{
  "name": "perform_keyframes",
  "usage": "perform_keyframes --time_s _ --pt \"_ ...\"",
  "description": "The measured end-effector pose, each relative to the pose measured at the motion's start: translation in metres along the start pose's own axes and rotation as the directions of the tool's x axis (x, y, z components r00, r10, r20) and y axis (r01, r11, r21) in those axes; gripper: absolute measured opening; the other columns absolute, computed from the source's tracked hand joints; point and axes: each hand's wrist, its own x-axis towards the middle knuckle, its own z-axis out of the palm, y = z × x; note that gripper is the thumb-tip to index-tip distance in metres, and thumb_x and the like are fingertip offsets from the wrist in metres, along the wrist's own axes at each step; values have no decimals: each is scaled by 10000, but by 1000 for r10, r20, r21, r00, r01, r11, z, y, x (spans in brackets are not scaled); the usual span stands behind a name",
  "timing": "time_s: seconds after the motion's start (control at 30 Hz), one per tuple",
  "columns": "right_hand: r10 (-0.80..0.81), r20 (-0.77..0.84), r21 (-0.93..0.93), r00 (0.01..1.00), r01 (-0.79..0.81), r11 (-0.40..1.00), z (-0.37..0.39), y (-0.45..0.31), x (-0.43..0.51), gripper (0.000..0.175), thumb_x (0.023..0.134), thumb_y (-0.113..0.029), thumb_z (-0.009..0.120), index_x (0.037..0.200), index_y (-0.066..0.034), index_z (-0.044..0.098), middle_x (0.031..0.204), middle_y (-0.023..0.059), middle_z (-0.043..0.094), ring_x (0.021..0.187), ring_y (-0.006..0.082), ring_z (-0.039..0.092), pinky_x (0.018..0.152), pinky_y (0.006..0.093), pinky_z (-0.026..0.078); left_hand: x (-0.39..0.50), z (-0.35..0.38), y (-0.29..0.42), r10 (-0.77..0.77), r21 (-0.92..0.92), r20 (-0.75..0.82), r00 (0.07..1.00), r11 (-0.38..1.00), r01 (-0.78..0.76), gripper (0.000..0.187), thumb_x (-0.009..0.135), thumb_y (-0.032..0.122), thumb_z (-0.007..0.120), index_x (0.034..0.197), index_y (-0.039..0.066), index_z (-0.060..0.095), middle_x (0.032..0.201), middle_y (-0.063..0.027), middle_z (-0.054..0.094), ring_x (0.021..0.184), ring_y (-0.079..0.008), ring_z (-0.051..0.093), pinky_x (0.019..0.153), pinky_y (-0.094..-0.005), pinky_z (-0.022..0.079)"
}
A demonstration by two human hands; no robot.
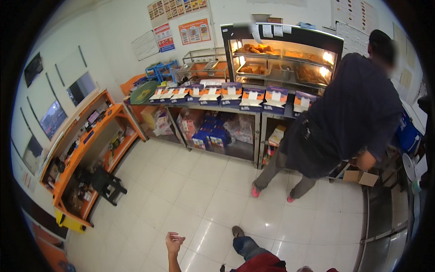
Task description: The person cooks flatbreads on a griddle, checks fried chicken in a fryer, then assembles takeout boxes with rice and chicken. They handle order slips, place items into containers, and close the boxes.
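My left hand (174,240) hangs over the tiled floor at the bottom, loosely curled with the fingers partly apart and nothing in it. A sliver of what looks like my right hand (305,269) shows at the bottom edge beside my red top; its fingers are hidden. Ahead, a row of several orange and blue cardboard food boxes (251,99) with raised lids lines a metal counter (238,109). Behind them a lit glass warming cabinet (282,35) holds metal trays of fried food (253,69). Neither hand touches these.
A co-worker in dark clothes (353,112) leans at the right side of the counter. An orange shelf desk (81,146) runs along the left wall, with a black plastic stool (108,185) beside it. A blue cool box (409,127) stands far right. Stocked shelves (217,131) lie under the counter.
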Motion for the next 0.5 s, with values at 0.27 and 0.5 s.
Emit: perform_keyframes --time_s 0.27,0.5 --pt "-628 -314 -385 712 509 770 -262 -395 31 380 867 -334 471 923 -19 676 974 239 647 942 370 619 842 466 481 88 4 -151 -600 416 278 750 779 469 388 736 11 716 1096 84 595 899 -82 663 704 -200 624 541 -350 542" --pt "-651 -742 -42 162 957 287 -489 -683 -138 190 814 -221 624 843 -37 585 783 157 614 772 289 602 731 400 491 200 45 -173 -848 187 180 498 527 829 346 778 107 694 1108 85 592 922 -92 665 742 -198 623 551 -345 537"
